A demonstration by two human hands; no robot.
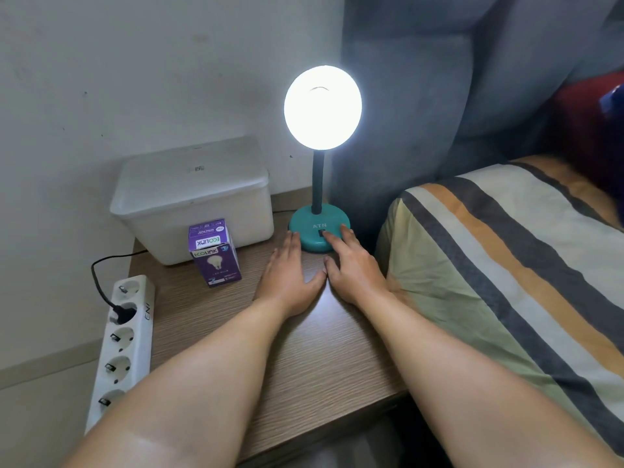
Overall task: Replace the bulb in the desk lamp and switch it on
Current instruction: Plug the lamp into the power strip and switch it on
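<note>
Desk lamp (pixel 319 228) lit at the back of the bedside table (pixel 304 349); switch-on step looks done or just finishing.
Right hand (pixel 354 265) flat and open, index fingertip on the black switch (pixel 321 234) in the teal base, gripping nothing. Left hand (pixel 287 268) open, palm down, fingertips at the base's left edge. Ecolink bulb box (pixel 214 253) stands left. Next: lift both hands clear without nudging the base.

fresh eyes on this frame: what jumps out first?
The glowing lamp head, lit bright white at top centre on a dark neck above a teal base. Next, the two bare hands on the wooden table: the right hand has fingers on the base at its switch, while the left hand lies flat beside it. Left of them stands a purple bulb box.
</note>
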